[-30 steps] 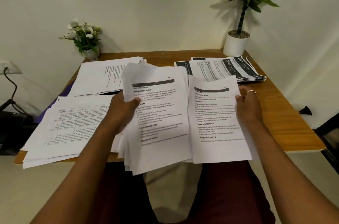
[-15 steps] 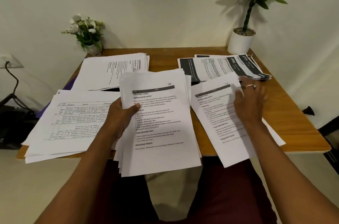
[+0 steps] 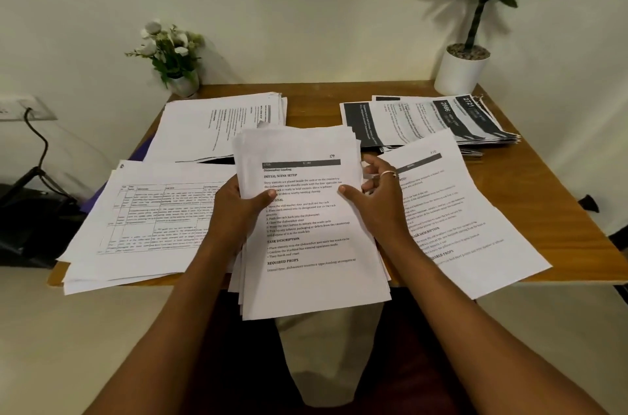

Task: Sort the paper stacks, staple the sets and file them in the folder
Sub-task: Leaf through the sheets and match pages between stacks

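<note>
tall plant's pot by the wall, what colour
Plain white pot, seen clearest in the head view.

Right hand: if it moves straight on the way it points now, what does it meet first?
The held stack: the right hand points forward-left and its thumb lies on the top sheet. Beyond that, probably the far-left paper pile, though depth is unclear.

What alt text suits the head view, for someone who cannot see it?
The left hand and right hand grip a thick paper stack at the near edge of a wooden table. Other paper piles surround it; two potted plants stand behind.
</note>
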{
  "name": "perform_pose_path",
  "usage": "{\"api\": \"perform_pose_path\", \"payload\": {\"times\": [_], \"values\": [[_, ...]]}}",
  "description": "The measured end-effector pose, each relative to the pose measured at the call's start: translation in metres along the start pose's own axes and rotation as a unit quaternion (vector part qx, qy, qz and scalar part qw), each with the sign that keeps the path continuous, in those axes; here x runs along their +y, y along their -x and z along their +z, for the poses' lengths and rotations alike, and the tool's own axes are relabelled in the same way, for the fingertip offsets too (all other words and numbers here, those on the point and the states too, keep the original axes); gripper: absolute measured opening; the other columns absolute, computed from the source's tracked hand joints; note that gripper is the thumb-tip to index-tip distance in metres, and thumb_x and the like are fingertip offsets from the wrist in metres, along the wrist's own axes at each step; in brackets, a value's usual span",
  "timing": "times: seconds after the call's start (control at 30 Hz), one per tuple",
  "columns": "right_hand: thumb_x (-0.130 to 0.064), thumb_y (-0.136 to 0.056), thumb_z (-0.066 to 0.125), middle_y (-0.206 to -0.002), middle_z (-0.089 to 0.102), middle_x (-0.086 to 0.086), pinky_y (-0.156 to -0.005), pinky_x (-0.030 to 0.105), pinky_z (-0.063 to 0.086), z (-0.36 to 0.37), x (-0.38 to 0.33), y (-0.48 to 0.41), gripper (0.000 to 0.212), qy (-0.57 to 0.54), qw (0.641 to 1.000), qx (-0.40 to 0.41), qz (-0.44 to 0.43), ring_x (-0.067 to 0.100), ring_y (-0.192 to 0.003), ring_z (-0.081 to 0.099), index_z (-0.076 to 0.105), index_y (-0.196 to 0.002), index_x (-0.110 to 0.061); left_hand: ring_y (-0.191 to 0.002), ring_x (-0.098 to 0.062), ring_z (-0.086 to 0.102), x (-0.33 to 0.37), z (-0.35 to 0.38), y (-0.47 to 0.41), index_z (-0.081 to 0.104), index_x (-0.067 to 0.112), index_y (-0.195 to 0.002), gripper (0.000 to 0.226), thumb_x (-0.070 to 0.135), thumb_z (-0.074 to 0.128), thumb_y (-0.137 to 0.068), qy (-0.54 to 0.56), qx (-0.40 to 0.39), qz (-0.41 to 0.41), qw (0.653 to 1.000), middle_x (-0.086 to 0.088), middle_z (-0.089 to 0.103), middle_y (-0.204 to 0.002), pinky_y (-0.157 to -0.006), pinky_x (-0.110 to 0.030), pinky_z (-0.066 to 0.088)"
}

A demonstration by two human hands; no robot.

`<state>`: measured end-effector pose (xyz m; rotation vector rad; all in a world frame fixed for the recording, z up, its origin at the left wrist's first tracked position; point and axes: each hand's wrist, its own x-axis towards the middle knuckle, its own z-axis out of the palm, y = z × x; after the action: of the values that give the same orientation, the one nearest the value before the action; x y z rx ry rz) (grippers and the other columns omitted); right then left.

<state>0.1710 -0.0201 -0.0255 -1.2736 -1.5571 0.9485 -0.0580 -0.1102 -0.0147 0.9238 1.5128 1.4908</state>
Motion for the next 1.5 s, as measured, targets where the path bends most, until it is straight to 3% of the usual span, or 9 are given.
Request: {"api": "perform_pose_path", "payload": {"times": [0.23, 0.3, 0.43, 0.7, 0.93, 1.03, 1.1, 1.27, 1.5], "values": [[-0.016, -0.083, 0.084, -0.102, 0.066, -0.008, -0.074, 0.009, 0.049, -0.002, 0.002, 0.003, 0.054, -0.033, 0.999, 0.005, -0.011, 0.007, -0.088, 0.062, 0.058, -0.131, -0.023, -0.102, -0.025, 0.074, -0.003, 0.000, 0.000, 0.070, 0.018, -0.120, 0.036, 0.009, 0.078, -0.086, -0.002, 0.006, -0.001, 1.000, -0.002, 0.077, -0.111, -0.093, -0.051, 0.057], [-0.015, -0.083, 0.083, -0.106, 0.068, -0.007, -0.080, 0.013, 0.051, 0.000, 0.004, 0.004, 0.053, -0.035, 0.999, -0.004, -0.023, 0.007, -0.094, 0.063, 0.060, -0.129, -0.024, -0.101, -0.023, 0.075, -0.003, 0.000, -0.001, 0.070, 0.018, -0.120, 0.036, 0.009, 0.078, -0.086, -0.005, 0.009, 0.004, 1.000, -0.001, 0.077, -0.110, -0.091, -0.050, 0.058], [-0.015, -0.084, 0.083, -0.127, 0.062, -0.011, -0.084, 0.001, 0.045, -0.001, 0.002, 0.004, 0.057, -0.030, 0.999, -0.002, -0.023, 0.000, -0.110, 0.057, 0.058, -0.135, -0.020, -0.101, -0.023, 0.075, -0.003, 0.000, 0.000, 0.070, 0.017, -0.121, 0.037, 0.009, 0.078, -0.086, -0.002, 0.012, 0.005, 1.000, -0.002, 0.077, -0.112, -0.090, -0.048, 0.059], [-0.016, -0.087, 0.080, -0.108, 0.065, -0.019, -0.079, 0.006, 0.049, -0.002, 0.001, 0.007, 0.044, -0.023, 0.999, 0.001, -0.027, -0.016, -0.095, 0.060, 0.064, -0.126, -0.023, -0.101, -0.023, 0.075, -0.003, 0.001, -0.001, 0.069, 0.012, -0.121, 0.037, 0.003, 0.076, -0.086, -0.001, 0.015, 0.014, 1.000, -0.003, 0.077, -0.110, -0.087, -0.043, 0.061], [-0.014, -0.086, 0.080, -0.106, 0.075, -0.003, -0.076, 0.017, 0.057, -0.004, 0.002, 0.005, 0.061, -0.084, 0.996, -0.026, 0.012, 0.007, -0.092, 0.071, 0.053, -0.140, -0.026, -0.100, -0.025, 0.075, -0.006, -0.001, -0.003, 0.069, 0.013, -0.121, 0.037, 0.004, 0.078, -0.085, -0.004, 0.016, 0.010, 1.000, -0.004, 0.077, -0.110, -0.085, -0.044, 0.060], [-0.016, -0.089, 0.077, -0.106, 0.076, -0.005, -0.084, 0.029, 0.060, -0.002, 0.005, 0.002, 0.037, -0.050, 0.998, -0.029, 0.028, 0.007, -0.095, 0.072, 0.068, -0.125, -0.018, -0.098, -0.021, 0.075, -0.006, -0.001, -0.002, 0.069, 0.014, -0.120, 0.035, 0.007, 0.077, -0.087, -0.011, 0.016, 0.018, 1.000, -0.002, 0.077, -0.109, -0.081, -0.037, 0.062], [-0.018, -0.094, 0.072, -0.100, 0.076, -0.005, -0.080, 0.026, 0.056, -0.002, 0.005, -0.001, 0.020, -0.034, 0.999, -0.021, 0.037, 0.003, -0.089, 0.070, 0.073, -0.113, -0.012, -0.095, -0.012, 0.075, -0.006, -0.001, -0.002, 0.069, 0.016, -0.121, 0.032, 0.016, 0.076, -0.090, -0.031, 0.027, 0.031, 0.999, 0.002, 0.077, -0.108, -0.074, -0.025, 0.061], [-0.024, -0.100, 0.062, -0.103, 0.075, -0.004, -0.087, 0.033, 0.057, -0.018, -0.001, -0.015, 0.015, -0.104, 0.988, 0.022, 0.111, 0.015, -0.099, 0.070, 0.068, -0.110, -0.016, -0.083, 0.007, 0.070, -0.008, -0.003, -0.005, 0.066, 0.021, -0.123, 0.025, 0.026, 0.066, -0.099, -0.097, 0.073, 0.046, 0.992, 0.014, 0.072, -0.104, -0.062, -0.010, 0.053], [-0.015, -0.106, 0.049, -0.113, 0.063, 0.007, -0.079, 0.023, 0.042, -0.104, -0.011, -0.036, 0.026, 0.093, 0.993, 0.032, 0.063, 0.024, -0.108, 0.060, 0.060, -0.125, -0.002, -0.086, 0.004, 0.070, -0.009, 0.000, -0.004, 0.065, 0.022, -0.124, 0.025, 0.026, 0.066, -0.099, -0.109, 0.084, 0.039, 0.990, 0.016, 0.071, -0.104, -0.063, -0.008, 0.052]]}}
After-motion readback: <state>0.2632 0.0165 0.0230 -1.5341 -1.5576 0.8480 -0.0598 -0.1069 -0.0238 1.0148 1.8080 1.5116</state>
